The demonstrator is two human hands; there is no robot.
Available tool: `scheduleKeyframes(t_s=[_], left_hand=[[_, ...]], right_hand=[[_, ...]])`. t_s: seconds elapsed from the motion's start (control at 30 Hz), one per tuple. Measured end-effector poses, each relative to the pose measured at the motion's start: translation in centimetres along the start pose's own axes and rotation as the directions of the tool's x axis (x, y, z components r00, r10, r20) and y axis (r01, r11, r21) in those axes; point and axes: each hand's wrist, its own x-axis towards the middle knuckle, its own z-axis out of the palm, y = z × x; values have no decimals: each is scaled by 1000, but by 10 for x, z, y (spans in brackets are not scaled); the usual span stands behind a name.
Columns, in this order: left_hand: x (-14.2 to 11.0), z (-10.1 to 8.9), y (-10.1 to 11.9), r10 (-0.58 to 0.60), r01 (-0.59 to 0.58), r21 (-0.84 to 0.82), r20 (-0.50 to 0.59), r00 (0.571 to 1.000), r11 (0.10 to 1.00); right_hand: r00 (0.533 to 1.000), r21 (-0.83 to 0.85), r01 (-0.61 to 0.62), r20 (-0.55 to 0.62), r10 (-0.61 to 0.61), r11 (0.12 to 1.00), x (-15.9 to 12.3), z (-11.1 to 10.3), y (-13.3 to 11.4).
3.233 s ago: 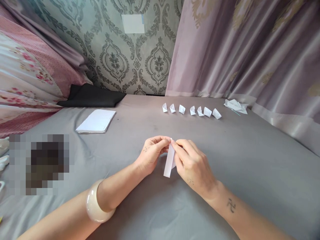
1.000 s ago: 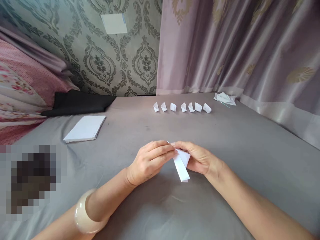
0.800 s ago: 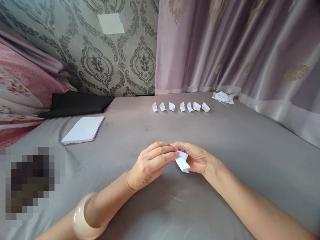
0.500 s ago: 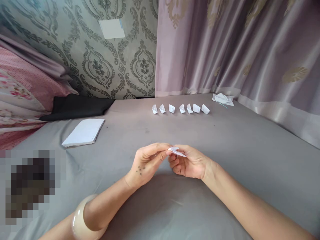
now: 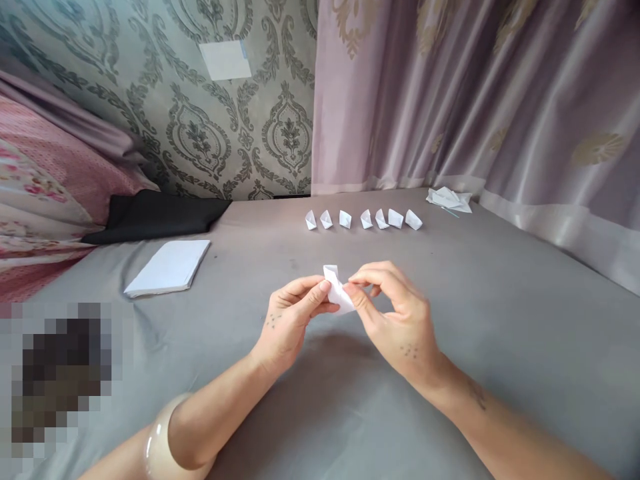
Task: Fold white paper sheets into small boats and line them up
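A small folded piece of white paper [image 5: 337, 291] is held up between my two hands, above the grey sheet. My left hand [image 5: 293, 320] pinches its left side between thumb and fingers. On the right side, my right hand [image 5: 397, 317] grips the paper's edge with thumb and forefinger, the back of the hand turned up. One narrow end of the paper points upward. Parts of its folds are covered by my fingertips. Beyond my hands stands a row of several small folded paper shapes [image 5: 366, 219], like little boats.
A stack of white paper [image 5: 169, 267] lies on the grey sheet [image 5: 250, 247] to the left. Behind it is a black cloth [image 5: 160, 217]. More loose white paper [image 5: 449, 199] lies at the back right, near the pink curtain [image 5: 390, 100]. A blurred-out patch [image 5: 60, 373] covers the lower left.
My right hand has turned from palm up to back up and now pinches the paper's right side. The paper has gone from lying nearly flat to upright, slightly higher and further left.
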Motion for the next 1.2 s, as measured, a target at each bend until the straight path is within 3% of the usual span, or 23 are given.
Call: scheduleKeyframes(t_s=[0.07,0.27,0.57,0.67,0.97,1.2], left_hand=[[-2,3,0,-15,15,19,5,1000,1000],[-4,7,-1,18,-21,46,58,998,999],[-3,7,-3,54,-54,-14,28,998,998],[-4,8,-2,38,-38,-25,13,999,999],[-5,7,-1,57,-56,-23,52,997,998],[-3,6,-2,79,-80,2,62,995,997]], right_hand=[[1000,-18,27,10,-27,999,-4,4,0],[998,-20,-55,21,56,998,-10,11,4],[986,12,-147,79,145,989,-8,9,0],[983,-3,-179,39,179,984,-9,9,0],[999,-79,37,-19,-39,996,-13,12,0],[981,20,-181,77,178,983,-11,8,-1]])
